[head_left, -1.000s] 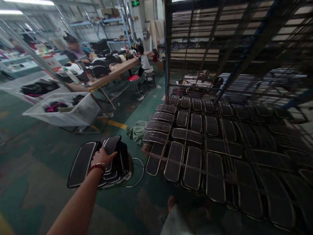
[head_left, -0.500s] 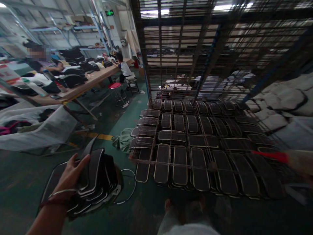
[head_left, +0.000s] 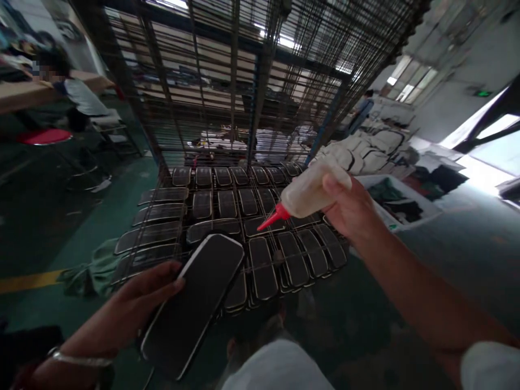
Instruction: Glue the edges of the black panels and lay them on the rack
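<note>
A: In the head view, where is the dark panel (head_left: 195, 303)?

B: In front of the wire rack (head_left: 264, 46), on the near side. The left hand (head_left: 152, 290) has its long left edge pinched between thumb and fingers, the grip nearly closed. The panel lies to the right of that hand, tilted, its long axis running from the near left up toward the rack.

A: And the right hand (head_left: 347, 208)?

B: Also in front of the rack, farther right, curled round the back end of a squeeze bottle (head_left: 314, 189). The left is nearer the panel, since it holds it. The bottle's red nozzle (head_left: 274, 218) slants down and left, with its tip just beyond the panel's far right corner as seen from here. They look apart; how high the tip is over the panel cannot be told.

A: What do the containers hold?

B: The bottle is pale and cloudy, so its fill is unclear. Right of the rack stands a white tub (head_left: 424, 214) with green and black cloth (head_left: 400, 211) inside. Pale bundles (head_left: 374, 146) are heaped behind the tub, also right of the rack.

A: Other panels?

B: Dark ones with light edging (head_left: 264, 265) lie in rows at the rack's foot.
</note>
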The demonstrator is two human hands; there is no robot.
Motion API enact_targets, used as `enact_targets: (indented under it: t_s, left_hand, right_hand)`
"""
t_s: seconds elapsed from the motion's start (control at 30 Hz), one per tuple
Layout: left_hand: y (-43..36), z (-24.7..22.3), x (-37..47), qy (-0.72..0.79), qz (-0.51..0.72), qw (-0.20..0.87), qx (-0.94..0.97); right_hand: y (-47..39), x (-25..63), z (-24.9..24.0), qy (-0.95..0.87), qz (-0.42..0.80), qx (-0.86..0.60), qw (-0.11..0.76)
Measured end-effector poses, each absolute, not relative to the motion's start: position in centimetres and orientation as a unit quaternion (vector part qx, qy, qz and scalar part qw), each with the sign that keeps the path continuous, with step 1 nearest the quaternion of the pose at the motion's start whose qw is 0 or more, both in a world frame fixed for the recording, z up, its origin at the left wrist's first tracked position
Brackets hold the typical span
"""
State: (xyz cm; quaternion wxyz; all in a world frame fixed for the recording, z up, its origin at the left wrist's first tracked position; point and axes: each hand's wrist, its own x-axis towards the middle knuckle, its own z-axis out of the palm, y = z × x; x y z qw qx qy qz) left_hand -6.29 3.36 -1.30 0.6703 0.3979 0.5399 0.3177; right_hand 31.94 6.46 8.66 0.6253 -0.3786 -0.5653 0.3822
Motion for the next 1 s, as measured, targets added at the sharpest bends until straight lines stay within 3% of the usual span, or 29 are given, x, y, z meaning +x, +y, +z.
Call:
enact_targets:
  t_s: [0.2,0.6,1.0]
  left_hand:
    - [4.3,-1.0,-5.0,0.461,0.271,0.712,0.455]
    - [3.9,1.1,-4.0,0.535,0.236,0.648,0.488]
    - [4.3,-0.9,-5.7,0.517,0.172,0.650,0.530]
  right_hand:
    - [6.1,32.0,10.4,-0.629,0.379,-0.365,0.572]
    - [5.3,32.5,10.0,-0.626,0.437,-0.356,0.539]
    - [4.7,33.0,9.9,-0.623,0.425,-0.362,0.548]
